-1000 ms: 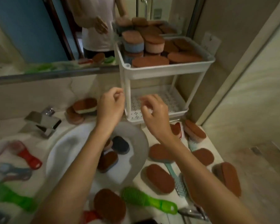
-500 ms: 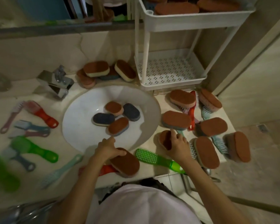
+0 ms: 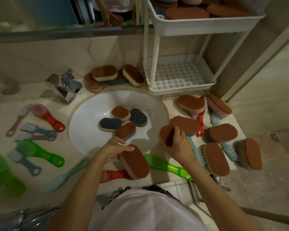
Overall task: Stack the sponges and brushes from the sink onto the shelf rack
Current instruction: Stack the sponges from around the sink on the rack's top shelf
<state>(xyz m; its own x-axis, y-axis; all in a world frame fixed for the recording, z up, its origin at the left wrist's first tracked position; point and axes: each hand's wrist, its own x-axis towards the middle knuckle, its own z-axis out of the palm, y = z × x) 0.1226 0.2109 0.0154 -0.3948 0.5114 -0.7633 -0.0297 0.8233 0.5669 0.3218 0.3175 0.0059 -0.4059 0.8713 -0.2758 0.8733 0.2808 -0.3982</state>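
The left hand (image 3: 114,150) curls its fingers (image 3: 128,148) round the end of the near sponge (image 3: 137,162), thumb on top. That sponge lies on the counter (image 3: 158,178), across a red brush (image 3: 113,175). The right hand (image 3: 178,144) pinches the tilted sponge (image 3: 165,134), which stands on its edge, with fingertips over its upper rim.

Just beyond the left fingers, the sink (image 3: 83,117) holds four sponges (image 3: 121,113), two brown-topped and two dark blue, bunched together. A green brush (image 3: 165,165) lies between the two wrists. More sponges and brushes crowd the counter past the right fingers, and the loose brushes (image 3: 47,117) lie well off to the left.

Farthest beyond the right fingers stands the shelf rack (image 3: 207,25). Its upper tier (image 3: 187,13) is packed with brown-topped sponges, while the lower tier (image 3: 178,75) shows only its perforated floor.

So the work looks partly done. One tier is filled, but the sink's four sponges, both held ones and everything on the counter remain to be stacked, and I see no brush on the rack.
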